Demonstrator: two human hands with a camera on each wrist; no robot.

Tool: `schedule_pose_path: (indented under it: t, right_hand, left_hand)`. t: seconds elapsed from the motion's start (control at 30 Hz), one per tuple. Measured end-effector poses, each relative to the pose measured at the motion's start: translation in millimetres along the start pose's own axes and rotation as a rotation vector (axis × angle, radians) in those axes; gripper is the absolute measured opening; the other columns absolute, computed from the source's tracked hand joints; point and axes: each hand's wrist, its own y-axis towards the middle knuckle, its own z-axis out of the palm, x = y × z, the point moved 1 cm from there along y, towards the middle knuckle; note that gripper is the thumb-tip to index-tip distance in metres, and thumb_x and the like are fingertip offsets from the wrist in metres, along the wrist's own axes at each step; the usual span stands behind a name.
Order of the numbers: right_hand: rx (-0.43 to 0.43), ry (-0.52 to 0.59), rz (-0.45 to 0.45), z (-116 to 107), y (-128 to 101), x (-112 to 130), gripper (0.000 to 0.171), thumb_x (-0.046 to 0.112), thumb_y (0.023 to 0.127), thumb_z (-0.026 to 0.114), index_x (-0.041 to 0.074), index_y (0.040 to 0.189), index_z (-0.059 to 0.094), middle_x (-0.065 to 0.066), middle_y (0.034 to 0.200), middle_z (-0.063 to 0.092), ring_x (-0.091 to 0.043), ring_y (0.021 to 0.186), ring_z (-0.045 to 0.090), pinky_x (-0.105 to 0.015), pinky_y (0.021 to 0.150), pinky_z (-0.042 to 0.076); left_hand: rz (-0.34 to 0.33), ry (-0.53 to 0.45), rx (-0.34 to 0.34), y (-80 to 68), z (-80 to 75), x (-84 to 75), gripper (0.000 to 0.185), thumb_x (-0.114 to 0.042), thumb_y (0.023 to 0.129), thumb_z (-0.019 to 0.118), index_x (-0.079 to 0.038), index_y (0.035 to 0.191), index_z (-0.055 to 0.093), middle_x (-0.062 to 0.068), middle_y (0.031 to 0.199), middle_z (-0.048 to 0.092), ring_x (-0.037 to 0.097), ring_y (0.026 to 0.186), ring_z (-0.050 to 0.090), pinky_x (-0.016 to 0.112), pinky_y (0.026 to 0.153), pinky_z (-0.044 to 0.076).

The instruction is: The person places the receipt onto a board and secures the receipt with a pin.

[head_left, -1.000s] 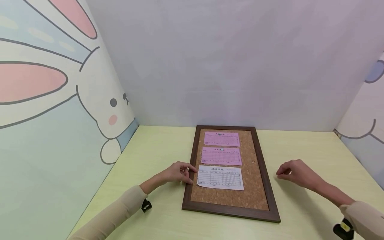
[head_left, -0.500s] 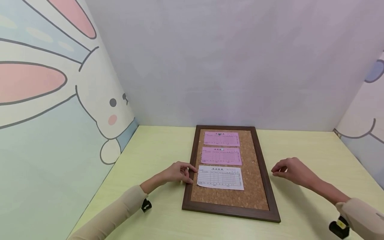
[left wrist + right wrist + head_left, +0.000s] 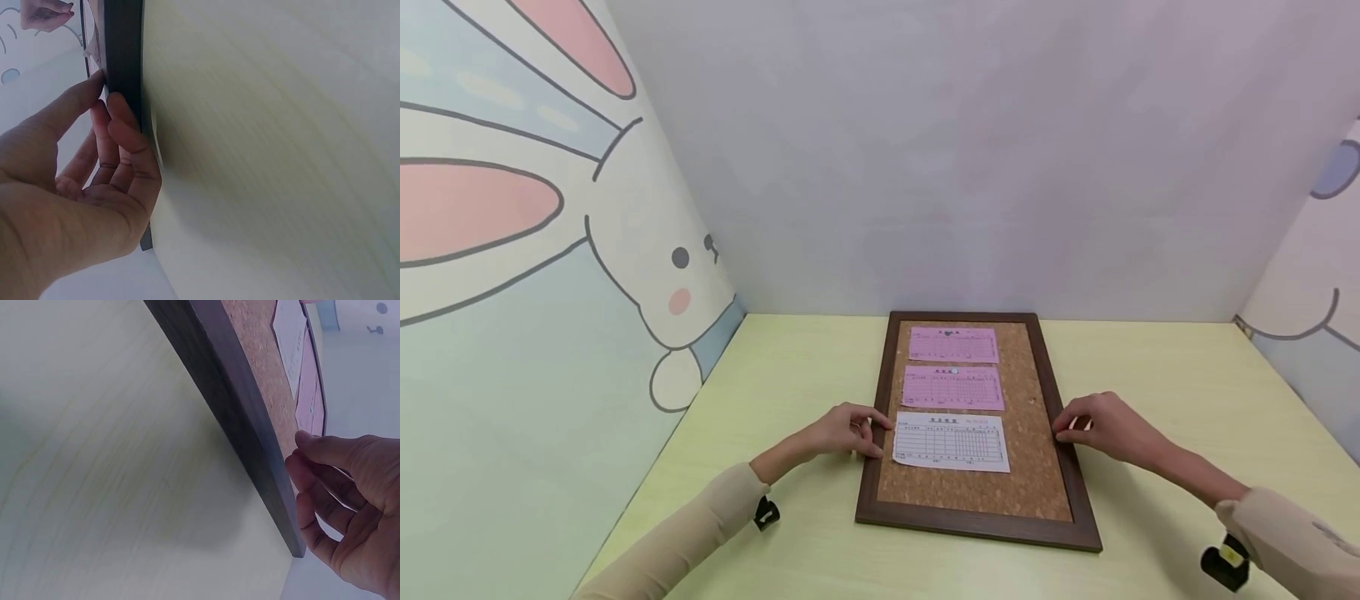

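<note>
A cork board with a dark wooden frame lies flat on the pale yellow table. Three forms lie on it in a column: two pink forms and, nearest me, a white form. My left hand rests at the frame's left rail beside the white form. In the left wrist view its thumb lies on top of the rail and its fingers lean against the outer side. My right hand reaches the right rail with loosely curled fingers, which hold nothing that I can see.
The table is boxed in by a rabbit-cartoon panel on the left, a plain grey wall behind and another cartoon panel on the right. Bare tabletop lies on both sides of the board.
My right hand has slid left across the table, from well clear of the board to its right rail. The left hand and the forms have stayed put.
</note>
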Motion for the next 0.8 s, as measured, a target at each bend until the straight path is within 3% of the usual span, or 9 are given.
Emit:
schedule_pose_path:
  t: [0.33,0.43,0.6,0.8]
  right_hand:
    - [0.010,0.025,-0.012,6.2,15.4,11.7,0.008,0.009,0.084,0.082,0.017,0.087,0.081,0.012,0.082,0.075,0.007,0.072,0.058,-0.020,0.061,0.051]
    - [0.026,0.043,0.007,10.0,17.5,13.0,0.002,0.013,0.085,0.082,0.015,0.086,0.081,0.011,0.081,0.074,0.007,0.069,0.055,-0.019,0.059,0.048]
    - [0.052,0.059,0.022,15.0,19.5,14.0,0.006,0.017,0.086,0.082,0.012,0.085,0.079,0.011,0.080,0.073,0.005,0.066,0.050,-0.019,0.057,0.046]
    - [0.060,0.071,0.013,20.3,22.8,18.4,0.004,0.014,0.085,0.082,0.013,0.084,0.079,0.012,0.079,0.073,0.005,0.067,0.052,-0.018,0.059,0.047]
  left_hand:
    - [-0.011,0.005,-0.010,0.4,-1.9,-2.8,0.038,-0.006,0.085,0.082,-0.004,0.122,0.071,0.005,0.075,0.065,0.009,0.065,0.052,0.020,0.058,0.041]
    - [-0.016,-0.007,-0.010,0.4,-0.9,-3.0,0.038,-0.005,0.085,0.082,-0.003,0.122,0.071,0.004,0.075,0.065,0.009,0.064,0.052,0.021,0.057,0.041]
    - [-0.015,-0.015,-0.006,0.2,0.2,-1.2,0.038,-0.005,0.085,0.081,-0.004,0.122,0.071,0.004,0.074,0.065,0.010,0.063,0.052,0.021,0.056,0.041]
    - [-0.012,-0.019,-0.009,-0.2,0.6,2.5,0.038,-0.005,0.085,0.081,-0.004,0.122,0.071,0.008,0.075,0.065,0.010,0.063,0.052,0.024,0.055,0.041]
